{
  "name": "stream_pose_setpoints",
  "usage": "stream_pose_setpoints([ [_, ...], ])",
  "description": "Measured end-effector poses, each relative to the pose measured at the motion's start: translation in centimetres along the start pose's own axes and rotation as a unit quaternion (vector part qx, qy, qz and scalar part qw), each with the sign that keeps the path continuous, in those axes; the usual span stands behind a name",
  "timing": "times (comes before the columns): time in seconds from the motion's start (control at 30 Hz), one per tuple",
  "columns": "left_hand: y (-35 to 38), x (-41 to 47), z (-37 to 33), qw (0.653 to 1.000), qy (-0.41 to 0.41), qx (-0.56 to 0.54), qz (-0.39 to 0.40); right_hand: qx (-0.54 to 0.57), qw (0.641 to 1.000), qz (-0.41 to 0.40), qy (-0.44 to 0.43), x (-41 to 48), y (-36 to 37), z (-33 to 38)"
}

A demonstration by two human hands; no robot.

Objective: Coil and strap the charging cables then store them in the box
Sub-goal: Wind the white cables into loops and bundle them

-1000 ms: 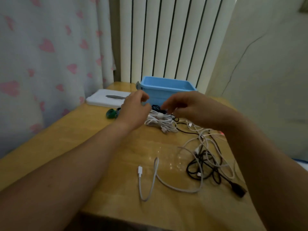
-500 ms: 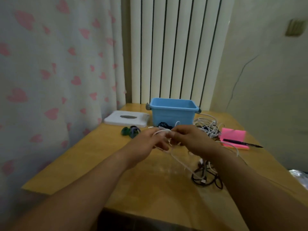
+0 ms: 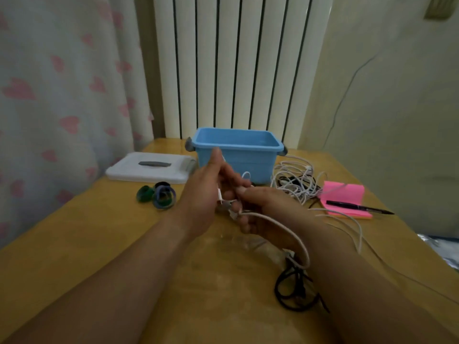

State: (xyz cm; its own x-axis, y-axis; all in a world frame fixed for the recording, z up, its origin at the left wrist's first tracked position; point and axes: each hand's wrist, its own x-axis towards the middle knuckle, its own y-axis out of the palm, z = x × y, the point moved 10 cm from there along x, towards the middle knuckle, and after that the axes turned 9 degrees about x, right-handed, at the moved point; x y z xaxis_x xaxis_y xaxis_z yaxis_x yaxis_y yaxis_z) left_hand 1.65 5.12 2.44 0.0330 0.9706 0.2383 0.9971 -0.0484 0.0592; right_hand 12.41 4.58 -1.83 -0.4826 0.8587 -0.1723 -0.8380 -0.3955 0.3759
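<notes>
- The left hand (image 3: 205,194) is raised above the wooden table (image 3: 99,244), its fingers curled round one end of a white cable (image 3: 290,230); one digit sticks straight up in front of the box.
- The right hand (image 3: 263,212) sits just beside it, nearly touching; its fingertips pinch the same cable close to a small plug.
- From the right hand the white cable sags in a loop toward the near edge and drops to the table by the right forearm; both hands grasp it.
- A black cable (image 3: 295,286) lies in a loose tangle on the table beside the right forearm, where the white loop comes down.
- The blue box (image 3: 238,155) stands open at the far edge, behind the hands; what its inside holds cannot be told from this angle.
- Its white lid (image 3: 149,167) lies flat to the left of the box, grey handle up.
- Near the lid sits a small heap of straps (image 3: 159,194) — green, blue and dark rings.
- To the right of the box lies an uncoiled pile of white cables (image 3: 298,182) with some black strands in it.
- A pink notepad (image 3: 345,197) lies beside that pile; a black pen (image 3: 357,208) rests across it.
</notes>
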Motion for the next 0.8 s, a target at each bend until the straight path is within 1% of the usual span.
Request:
stream_pose_setpoints([
  [0.07, -1.2, 0.6, 0.0, 0.997, 0.030, 0.064, -0.044, -0.043, 0.998, 0.028, 0.025, -0.5, 0.6, -0.5],
  [0.13, -2.2, 0.9, -0.6, 0.988, 0.065, 0.125, -0.069, -0.091, 0.992, 0.065, 0.054, -1.5, 1.4, -1.0],
  [0.2, -3.2, 1.0, -1.3, 0.975, 0.089, 0.180, -0.095, -0.141, 0.982, 0.109, 0.061, -2.7, 2.3, -0.8],
  [0.3, -3.9, 0.6, -1.8, 0.950, 0.104, 0.268, -0.119, -0.255, 0.948, 0.188, 0.018, -4.5, 4.1, -0.2],
  [0.33, -4.0, 0.4, -1.9, 0.944, 0.108, 0.287, -0.126, -0.277, 0.940, 0.201, 0.002, -4.7, 4.5, 0.0],
  [0.37, -4.1, 0.4, -2.1, 0.937, 0.111, 0.304, -0.134, -0.282, 0.938, 0.201, -0.008, -4.6, 4.5, 0.2],
  [0.43, -4.5, 0.4, -2.3, 0.934, 0.108, 0.308, -0.145, -0.280, 0.945, 0.166, -0.023, -4.2, 3.6, 0.8],
  [0.53, -4.3, 0.7, -2.1, 0.944, 0.093, 0.289, -0.126, -0.312, 0.945, 0.049, -0.088, -3.4, 1.1, 3.0],
  [0.6, -3.4, 0.7, -1.7, 0.947, 0.076, 0.301, -0.084, -0.344, 0.927, -0.041, -0.145, -3.2, -0.4, 4.5],
  [0.67, -2.2, 0.7, -1.1, 0.939, 0.062, 0.338, -0.029, -0.388, 0.892, -0.117, -0.200, -3.3, -1.3, 5.7],
  [0.73, -1.1, 0.4, -0.4, 0.931, 0.055, 0.360, 0.019, -0.424, 0.861, -0.153, -0.237, -3.3, -1.8, 6.2],
  [0.8, -0.6, 0.1, -0.1, 0.935, 0.050, 0.348, 0.040, -0.437, 0.847, -0.156, -0.257, -3.3, -1.8, 6.3],
])
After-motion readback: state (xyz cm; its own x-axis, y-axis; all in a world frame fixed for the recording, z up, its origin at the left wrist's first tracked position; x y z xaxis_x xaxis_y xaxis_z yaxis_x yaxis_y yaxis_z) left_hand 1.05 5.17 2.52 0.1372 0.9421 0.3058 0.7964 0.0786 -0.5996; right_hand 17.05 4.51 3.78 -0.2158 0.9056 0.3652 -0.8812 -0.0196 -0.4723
